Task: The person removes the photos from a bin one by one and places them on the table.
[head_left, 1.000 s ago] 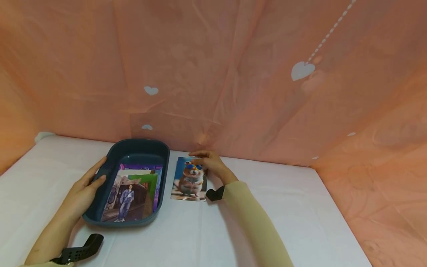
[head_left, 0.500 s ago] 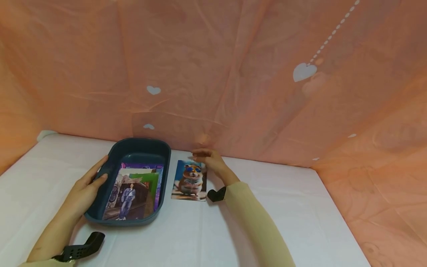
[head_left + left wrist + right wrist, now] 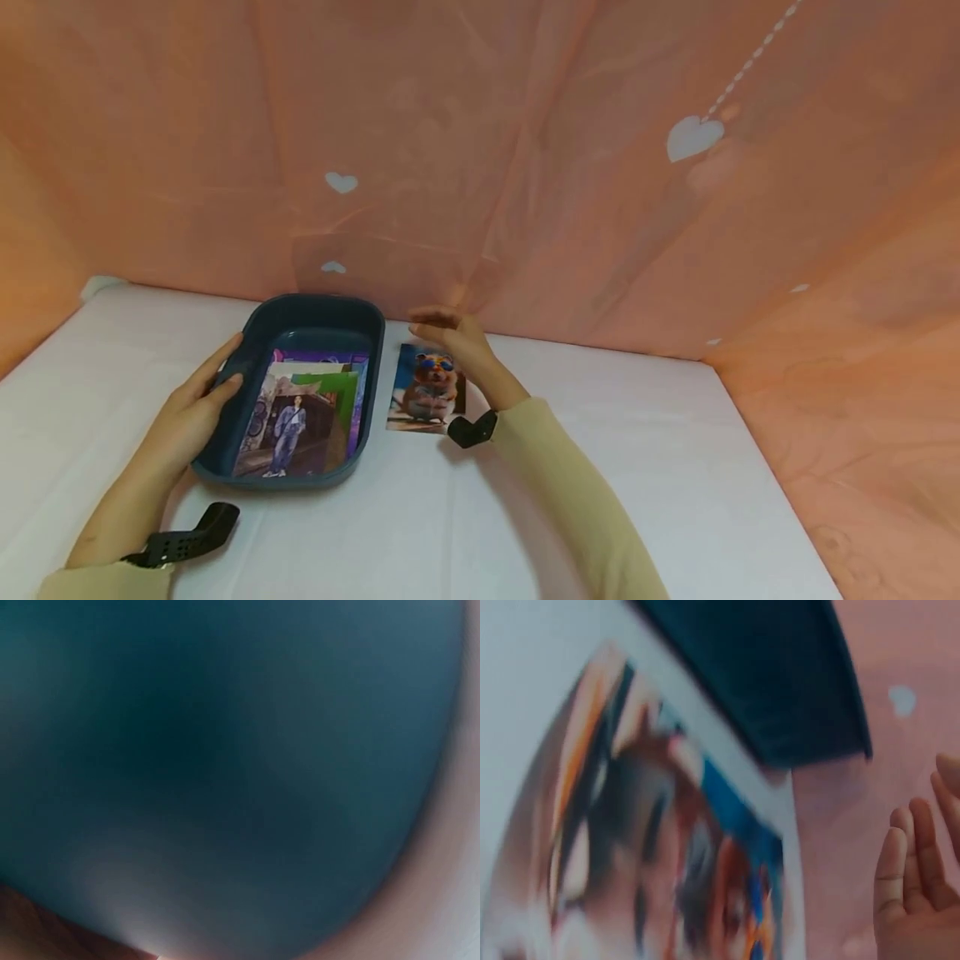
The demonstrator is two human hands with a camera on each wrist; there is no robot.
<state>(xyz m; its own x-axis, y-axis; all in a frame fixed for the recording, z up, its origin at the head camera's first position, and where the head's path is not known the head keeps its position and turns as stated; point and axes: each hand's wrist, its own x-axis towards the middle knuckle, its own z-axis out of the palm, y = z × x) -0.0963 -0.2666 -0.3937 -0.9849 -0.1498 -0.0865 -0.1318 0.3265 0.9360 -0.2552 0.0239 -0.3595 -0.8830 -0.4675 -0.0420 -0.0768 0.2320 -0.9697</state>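
My left hand grips the left side of a dark blue-green tray, thumb over the rim and fingers along the outer wall. Blurred tray wall fills most of the left wrist view. Inside lie several overlapping photo cards, the top one showing a standing person. To the tray's right, a card with a hamster in sunglasses lies on the table. Over that card's far right corner is my right hand, palm and loosely bent fingers visible in the right wrist view with nothing held.
A white cloth covers the table. Behind it hangs an orange-pink curtain with white hearts, close to the tray's far end, and it continues along both sides. Black wrist straps sit on both arms.
The right hand has lifted slightly off the hamster card and shifted a little left, fingers now apart from it. The left hand keeps its hold on the tray. The head view has tilted slightly.
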